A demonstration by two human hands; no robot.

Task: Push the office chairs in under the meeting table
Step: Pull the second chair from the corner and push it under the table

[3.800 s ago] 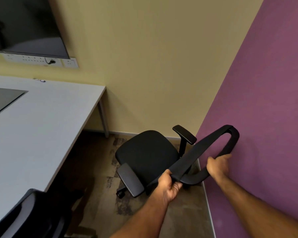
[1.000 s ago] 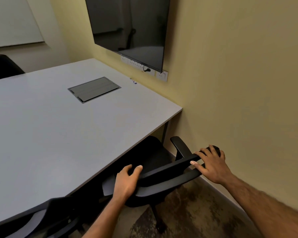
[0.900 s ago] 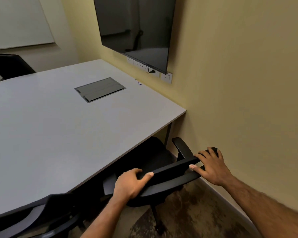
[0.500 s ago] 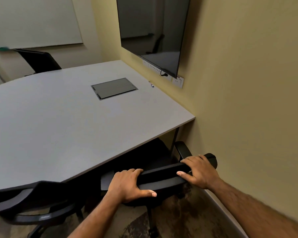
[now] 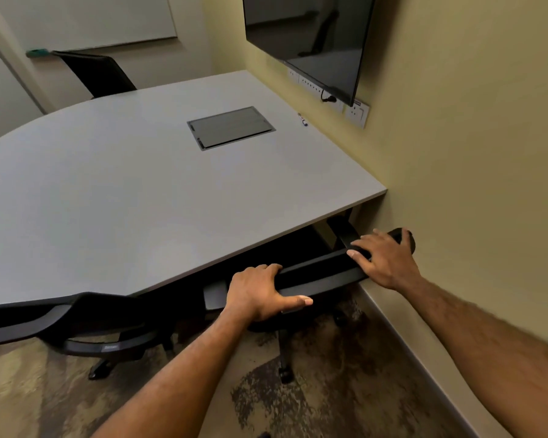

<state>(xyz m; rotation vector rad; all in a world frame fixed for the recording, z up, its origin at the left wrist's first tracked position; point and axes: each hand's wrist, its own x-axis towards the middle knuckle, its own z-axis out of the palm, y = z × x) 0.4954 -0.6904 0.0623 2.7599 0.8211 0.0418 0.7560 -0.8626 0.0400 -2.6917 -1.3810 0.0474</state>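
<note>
Two bare hands rest on the curved top of a black office chair's backrest [image 5: 317, 275], which stands at the near right corner of the grey meeting table [image 5: 133, 197], close to the yellow wall [image 5: 472, 153]. The left hand [image 5: 260, 294] grips the backrest's left part: its fingers [image 5: 266, 268] curl over the top edge while the thumb lies stretched along the near face. The right hand [image 5: 385, 259] lies flatter on the right end, fingers spread and only loosely bent over the rim, so it presses more than it clasps. This chair's seat is dark and mostly hidden beneath the table's near edge; one armrest [image 5: 342, 230] shows just under the corner, beside a table leg.

A second office chair [image 5: 76, 324] sits at the near left edge, its backrest close against the tabletop edge and its base on the patterned carpet [image 5: 314, 390]. A third chair [image 5: 97, 72] stands at the far edge. Set into the tabletop is a grey cable hatch [image 5: 230, 127], and a small marker [image 5: 302, 119] lies by the right edge, below a wall-mounted screen [image 5: 310, 39] and a socket strip [image 5: 345, 102].
</note>
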